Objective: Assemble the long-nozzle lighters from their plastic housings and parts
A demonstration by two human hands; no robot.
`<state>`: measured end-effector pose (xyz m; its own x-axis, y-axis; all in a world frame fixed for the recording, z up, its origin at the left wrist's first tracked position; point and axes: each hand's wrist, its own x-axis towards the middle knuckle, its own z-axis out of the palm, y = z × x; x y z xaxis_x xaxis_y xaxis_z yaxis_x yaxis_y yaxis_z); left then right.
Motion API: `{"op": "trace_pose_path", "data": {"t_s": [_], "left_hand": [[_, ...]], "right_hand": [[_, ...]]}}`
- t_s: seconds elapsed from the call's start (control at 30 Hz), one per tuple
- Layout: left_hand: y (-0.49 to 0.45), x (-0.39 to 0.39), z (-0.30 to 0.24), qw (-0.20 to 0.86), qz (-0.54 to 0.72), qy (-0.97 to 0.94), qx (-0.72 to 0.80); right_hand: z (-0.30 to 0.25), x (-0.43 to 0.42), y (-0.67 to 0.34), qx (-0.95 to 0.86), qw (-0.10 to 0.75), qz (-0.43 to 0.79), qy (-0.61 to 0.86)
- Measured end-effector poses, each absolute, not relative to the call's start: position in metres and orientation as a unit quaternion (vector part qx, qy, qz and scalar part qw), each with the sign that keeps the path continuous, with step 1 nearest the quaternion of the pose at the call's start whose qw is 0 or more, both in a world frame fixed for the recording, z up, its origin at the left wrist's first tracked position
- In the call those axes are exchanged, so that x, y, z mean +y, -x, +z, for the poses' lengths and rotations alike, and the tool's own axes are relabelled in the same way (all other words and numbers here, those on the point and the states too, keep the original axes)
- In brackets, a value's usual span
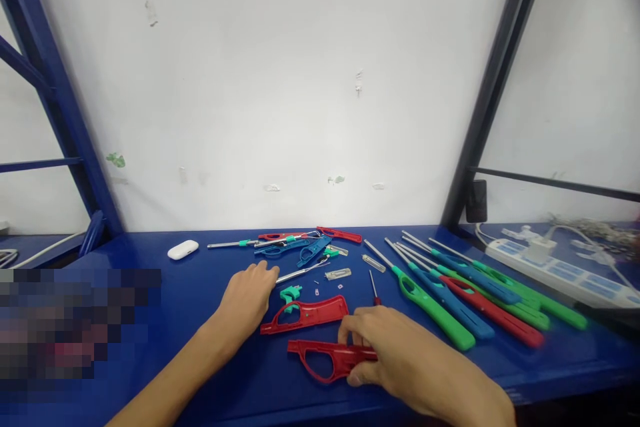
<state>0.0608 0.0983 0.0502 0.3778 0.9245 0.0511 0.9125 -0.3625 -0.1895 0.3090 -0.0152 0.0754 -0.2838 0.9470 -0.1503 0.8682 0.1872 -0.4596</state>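
The right hand (400,353) pinches the right end of a red shell (320,355), thumb underneath and fingers over the top edge. The shell lies flat near the front edge of the blue worktop (200,280), its loop opening pointing towards the person.

A second shell (306,315), also red, lies just behind the first, apart from it. The left hand (247,297) rests palm down to the left of the second shell, fingers loosely bent and holding nothing. Its fingertips lie close to a metal rod (300,272); I cannot tell whether they touch it. A green trigger (290,292) sits between the rod and the second shell.

A small screwdriver (373,287) lies just behind the right hand. To the right, finished lighters (435,303) in green, blue and red lie side by side, nozzles pointing back left. A heap of parts (300,243) lies by the wall, with a white case (183,249) to its left. A power strip (555,271) sits at the far right.
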Motion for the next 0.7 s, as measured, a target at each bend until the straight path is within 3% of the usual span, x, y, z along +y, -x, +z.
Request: {"op": "trace_pose_path", "data": {"t_s": [0.4,0.47,0.57,0.7], "left_hand": [[-0.039,0.069,0.061,0.127,-0.104,0.807,-0.567],[-0.024,0.056,0.052,0.127,-0.135,0.816,-0.548],[0.004,0.034,0.029,0.12,-0.278,0.835,-0.46],[0.038,0.014,-0.001,0.106,-0.282,0.848,-0.436]], "right_hand": [[0.076,-0.012,-0.311,-0.745,0.09,0.258,0.608],[0.075,-0.011,-0.311,-0.742,0.09,0.266,0.608],[0.071,-0.01,-0.312,-0.739,0.102,0.274,0.607],[0.068,-0.008,-0.315,-0.74,0.108,0.28,0.601]]}}
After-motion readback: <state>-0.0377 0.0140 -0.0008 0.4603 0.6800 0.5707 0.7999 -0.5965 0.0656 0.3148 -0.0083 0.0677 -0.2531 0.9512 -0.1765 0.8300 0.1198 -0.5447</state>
